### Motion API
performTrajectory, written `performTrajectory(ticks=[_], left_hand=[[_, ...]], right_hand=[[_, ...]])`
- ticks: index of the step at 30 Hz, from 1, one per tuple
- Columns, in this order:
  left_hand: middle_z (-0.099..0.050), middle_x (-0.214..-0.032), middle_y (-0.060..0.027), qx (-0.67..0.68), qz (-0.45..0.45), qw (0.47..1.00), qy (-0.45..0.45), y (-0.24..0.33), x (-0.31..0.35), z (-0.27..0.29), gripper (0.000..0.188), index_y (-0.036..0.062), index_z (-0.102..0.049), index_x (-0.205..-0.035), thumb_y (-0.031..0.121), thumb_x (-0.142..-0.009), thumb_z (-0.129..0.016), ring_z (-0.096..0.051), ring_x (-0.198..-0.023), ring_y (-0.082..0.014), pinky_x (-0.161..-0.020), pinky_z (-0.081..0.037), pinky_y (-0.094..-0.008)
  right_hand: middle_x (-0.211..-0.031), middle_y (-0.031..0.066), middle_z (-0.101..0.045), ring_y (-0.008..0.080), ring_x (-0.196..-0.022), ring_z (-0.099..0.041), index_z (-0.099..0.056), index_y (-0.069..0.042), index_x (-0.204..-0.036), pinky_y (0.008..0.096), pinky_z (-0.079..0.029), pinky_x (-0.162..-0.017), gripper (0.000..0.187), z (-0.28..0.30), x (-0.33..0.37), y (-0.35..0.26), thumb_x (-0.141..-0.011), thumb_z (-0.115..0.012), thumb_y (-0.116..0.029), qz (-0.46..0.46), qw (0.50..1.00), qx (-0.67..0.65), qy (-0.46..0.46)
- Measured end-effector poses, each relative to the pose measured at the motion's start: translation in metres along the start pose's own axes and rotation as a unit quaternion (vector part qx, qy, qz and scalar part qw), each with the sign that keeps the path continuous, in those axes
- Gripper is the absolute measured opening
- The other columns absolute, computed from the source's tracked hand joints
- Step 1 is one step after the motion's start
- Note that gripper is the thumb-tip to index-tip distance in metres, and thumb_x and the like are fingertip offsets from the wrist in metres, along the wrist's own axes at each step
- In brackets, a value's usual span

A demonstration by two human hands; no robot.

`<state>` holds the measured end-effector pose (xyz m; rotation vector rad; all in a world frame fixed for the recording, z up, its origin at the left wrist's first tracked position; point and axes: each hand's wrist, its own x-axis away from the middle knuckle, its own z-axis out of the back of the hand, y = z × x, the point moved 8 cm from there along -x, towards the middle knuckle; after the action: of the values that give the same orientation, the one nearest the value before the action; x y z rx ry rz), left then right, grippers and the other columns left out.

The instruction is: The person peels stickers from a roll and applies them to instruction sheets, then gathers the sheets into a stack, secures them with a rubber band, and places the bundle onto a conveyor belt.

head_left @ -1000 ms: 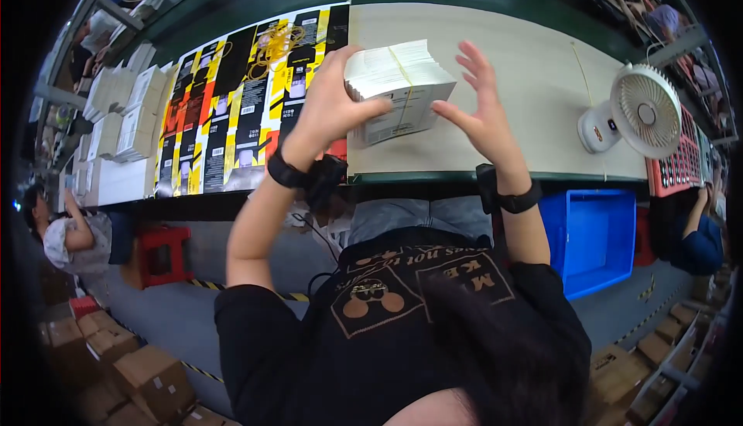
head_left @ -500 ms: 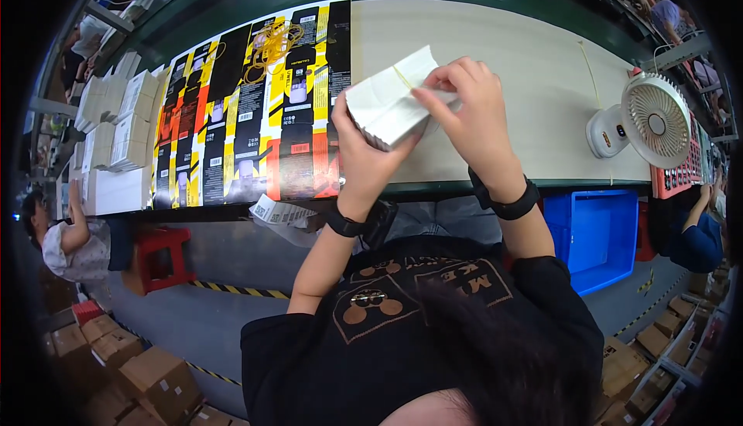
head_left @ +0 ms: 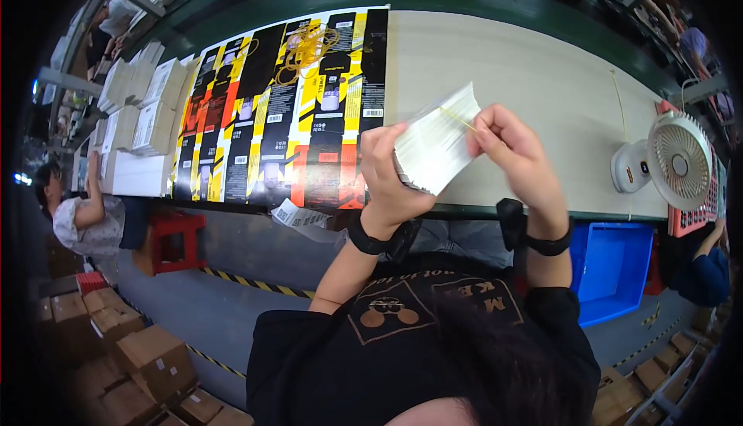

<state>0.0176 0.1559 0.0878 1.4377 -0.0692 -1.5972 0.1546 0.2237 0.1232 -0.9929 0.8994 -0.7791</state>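
Bundle (head_left: 439, 147) of thin white pieces: located in front of the person's torso, over the near part of the pale table (head_left: 534, 70), right of the printed sheet (head_left: 271, 136). The bundle is tilted, its upper end leaning to the right. Whether its lower end touches the table cannot be told.

Left hand (head_left: 391, 174): wrapped around the left side and lower end of the bundle, fingers curled against it in a firm grip.

Right hand (head_left: 515, 143): at the right edge of the bundle, thumb and index finger brought together, pinching the yellow band (head_left: 458, 119). The band runs across the upper part of the bundle to these fingertips. The remaining fingers are bent.

Surroundings: loose bands (head_left: 308, 47) lie in a tangle on the upper part of the sheet. White stacks (head_left: 151, 128) stand left of the sheet. A white fan (head_left: 679, 164) stands toward the table's right end. A blue bin (head_left: 615, 267) sits below the table's near edge, on the right.
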Motion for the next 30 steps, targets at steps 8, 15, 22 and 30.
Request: performTrajectory(ticks=[8,15,22,30], left_hand=[[-0.045,-0.101,-0.0157,-0.042,-0.100,0.993,-0.036,0.021,-0.005,0.035,0.083,0.0021,-0.032,-0.117,0.012,-0.049,-0.078,-0.046,-0.090,-0.0285,-0.078,-0.041,-0.0377],[-0.044,-0.102,-0.0154,-0.044,-0.067,0.996,-0.029,0.008,0.004,0.036,0.083,0.0020,-0.031,-0.117,0.011,-0.050,-0.077,-0.046,-0.091,-0.0287,-0.078,-0.041,-0.0382],[-0.044,-0.102,-0.0141,-0.031,-0.057,0.998,-0.014,-0.001,0.004,0.032,0.080,0.0023,-0.031,-0.116,0.010,-0.050,-0.076,-0.045,-0.091,-0.0279,-0.077,-0.040,-0.0360],[-0.042,-0.100,-0.0134,-0.011,-0.019,1.000,-0.021,0.011,0.010,0.035,0.082,0.0029,-0.029,-0.116,0.009,-0.049,-0.075,-0.045,-0.090,-0.0271,-0.076,-0.039,-0.0346]], right_hand=[[-0.053,-0.0048,-0.028,0.0052,-0.044,-0.024,-0.044,-0.003,-0.077,0.0202,-0.021,-0.040,0.021,-0.011,-0.006,0.039,-0.092,-0.038,-0.017,-0.236,0.845,-0.406,-0.257],[-0.053,-0.0063,-0.025,0.0025,-0.043,-0.020,-0.044,-0.003,-0.082,0.0182,-0.015,-0.036,0.019,-0.025,0.013,0.035,-0.093,-0.037,-0.016,-0.313,0.773,-0.468,-0.293],[-0.054,-0.0063,-0.028,0.0024,-0.041,-0.020,-0.045,-0.004,-0.084,0.0161,-0.016,-0.034,0.019,-0.043,0.043,0.005,-0.094,-0.035,-0.018,-0.381,0.824,-0.336,-0.252],[-0.056,-0.0056,-0.033,0.0029,-0.040,-0.021,-0.046,-0.007,-0.085,0.0156,-0.016,-0.033,0.018,-0.012,0.013,0.048,-0.093,-0.037,-0.019,-0.313,0.837,-0.412,-0.179]])
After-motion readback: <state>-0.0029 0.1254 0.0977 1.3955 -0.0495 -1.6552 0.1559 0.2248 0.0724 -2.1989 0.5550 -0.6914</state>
